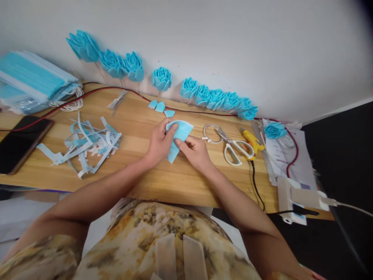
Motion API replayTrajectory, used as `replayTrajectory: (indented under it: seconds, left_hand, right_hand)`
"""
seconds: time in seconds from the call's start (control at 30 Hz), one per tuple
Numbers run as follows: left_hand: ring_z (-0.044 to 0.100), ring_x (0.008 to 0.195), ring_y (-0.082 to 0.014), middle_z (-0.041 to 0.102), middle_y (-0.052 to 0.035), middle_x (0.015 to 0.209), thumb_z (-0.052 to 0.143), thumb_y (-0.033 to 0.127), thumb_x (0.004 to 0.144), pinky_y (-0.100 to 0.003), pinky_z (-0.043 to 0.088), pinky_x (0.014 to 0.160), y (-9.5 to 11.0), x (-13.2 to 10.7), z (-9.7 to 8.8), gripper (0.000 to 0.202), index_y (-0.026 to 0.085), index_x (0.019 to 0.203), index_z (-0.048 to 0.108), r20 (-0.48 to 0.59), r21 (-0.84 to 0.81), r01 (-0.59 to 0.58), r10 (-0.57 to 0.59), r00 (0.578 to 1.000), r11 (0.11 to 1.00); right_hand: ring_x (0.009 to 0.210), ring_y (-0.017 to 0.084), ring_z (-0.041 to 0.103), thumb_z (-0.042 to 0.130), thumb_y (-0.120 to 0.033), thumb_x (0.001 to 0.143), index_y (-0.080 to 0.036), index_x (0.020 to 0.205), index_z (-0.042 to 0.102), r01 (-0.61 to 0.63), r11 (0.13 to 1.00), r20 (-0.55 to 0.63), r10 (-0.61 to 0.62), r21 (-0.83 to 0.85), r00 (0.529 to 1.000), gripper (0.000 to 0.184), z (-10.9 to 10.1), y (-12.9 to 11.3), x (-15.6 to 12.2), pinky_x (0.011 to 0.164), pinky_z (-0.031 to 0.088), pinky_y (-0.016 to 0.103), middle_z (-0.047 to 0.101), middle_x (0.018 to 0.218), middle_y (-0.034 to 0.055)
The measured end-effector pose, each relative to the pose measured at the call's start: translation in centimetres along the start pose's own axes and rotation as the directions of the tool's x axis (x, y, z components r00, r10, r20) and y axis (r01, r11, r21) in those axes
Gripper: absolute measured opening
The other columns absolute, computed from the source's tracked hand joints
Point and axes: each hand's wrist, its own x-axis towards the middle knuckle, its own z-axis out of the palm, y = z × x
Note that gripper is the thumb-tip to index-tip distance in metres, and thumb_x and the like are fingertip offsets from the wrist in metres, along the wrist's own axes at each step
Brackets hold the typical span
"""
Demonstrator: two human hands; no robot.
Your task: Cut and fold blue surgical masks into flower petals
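Observation:
A light blue piece of mask fabric with a pale edge is held over the wooden table, its lower end hanging down. My left hand pinches its left side, thumb on top. From the lower right, my right hand grips the same fabric between thumb and fingers; some of those fingers are hidden behind it. Just beyond my hands lie a few small cut blue pieces. To the right of my right hand are white-handled scissors, partly over a coil of pale wire.
A yellow glue gun lies beside the scissors, near a power strip on the right. Blue fabric flowers on stems lean along the wall. Fabric scraps, a phone and packed masks are left. A red-black cable crosses behind.

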Motion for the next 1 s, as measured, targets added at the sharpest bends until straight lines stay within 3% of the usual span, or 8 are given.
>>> replayTrajectory:
  seconds: [0.13, 0.23, 0.47, 0.67, 0.83, 1.0]
  left_hand:
    - [0.043, 0.06, -0.0119, 0.047, 0.0036, 0.065, 0.056, 0.04, 0.091, -0.025, 0.038, 0.057, 0.0, 0.3, -0.2, 0.023, 0.021, 0.078, 0.053, -0.027, 0.014, 0.032, -0.032, 0.999, 0.999]
    - [0.044, 0.059, -0.0125, 0.047, 0.0032, 0.064, 0.055, 0.038, 0.091, -0.026, 0.038, 0.057, -0.2, 0.4, -0.3, 0.022, 0.021, 0.076, 0.052, -0.042, 0.025, 0.033, -0.032, 0.999, 0.999]
    - [0.054, 0.068, -0.0133, 0.058, 0.0015, 0.071, 0.054, 0.033, 0.09, -0.026, 0.044, 0.066, -0.3, 0.0, 0.1, 0.017, 0.02, 0.079, 0.055, 0.053, 0.029, 0.0, -0.002, 0.999, 1.0]
    - [0.049, 0.063, -0.0123, 0.053, 0.0029, 0.065, 0.055, 0.031, 0.089, -0.026, 0.042, 0.06, -0.4, 0.1, 0.1, 0.019, 0.019, 0.075, 0.054, 0.024, 0.048, 0.057, -0.058, 0.998, 0.997]
    - [0.049, 0.062, -0.0124, 0.055, 0.0022, 0.066, 0.058, 0.034, 0.088, -0.026, 0.041, 0.059, -0.3, -0.1, 0.3, 0.02, 0.019, 0.075, 0.056, 0.1, 0.013, 0.06, -0.061, 0.993, 0.998]
    - [0.052, 0.067, -0.0126, 0.061, -0.0002, 0.075, 0.071, 0.043, 0.08, -0.025, 0.045, 0.059, -0.4, -0.1, 0.3, 0.025, 0.02, 0.08, 0.061, 0.185, -0.094, 0.198, -0.178, 0.966, 0.976]
  right_hand:
    - [0.054, 0.011, 0.05, 0.062, -0.048, 0.088, -0.019, 0.062, 0.058, 0.021, 0.999, -0.022, -0.02, 0.047, 1.0, 0.039, -0.4, -0.3, 0.0, 0.055, 0.038, 0.025, 0.059, 0.057, -0.0012]
    - [0.055, 0.011, 0.053, 0.062, -0.051, 0.087, -0.019, 0.067, 0.061, 0.009, 0.993, -0.041, -0.004, 0.117, 0.999, 0.038, -1.0, -0.7, 0.2, 0.056, 0.042, 0.024, 0.062, 0.06, -0.001]
    - [0.052, 0.01, 0.047, 0.068, -0.056, 0.08, -0.019, 0.061, 0.056, -0.008, 0.998, -0.073, 0.013, 0.067, 0.997, 0.043, -0.8, -0.4, 0.4, 0.05, 0.037, 0.024, 0.054, 0.054, -0.0031]
    - [0.053, 0.01, 0.051, 0.061, -0.056, 0.087, -0.02, 0.064, 0.058, 0.024, 0.992, -0.141, -0.007, 0.121, 0.99, 0.043, -1.9, -0.1, 0.8, 0.054, 0.042, 0.024, 0.06, 0.058, -0.0019]
    - [0.052, 0.01, 0.048, 0.065, -0.056, 0.084, -0.02, 0.063, 0.058, 0.039, 0.998, -0.168, -0.031, 0.048, 0.985, 0.042, -2.4, 0.0, 1.0, 0.05, 0.037, 0.024, 0.055, 0.055, -0.0035]
    - [0.054, 0.01, 0.049, 0.065, -0.046, 0.087, -0.02, 0.068, 0.062, 0.101, 0.995, -0.261, -0.097, 0.004, 0.96, 0.032, -2.6, -0.3, 1.0, 0.052, 0.038, 0.024, 0.057, 0.057, -0.0037]
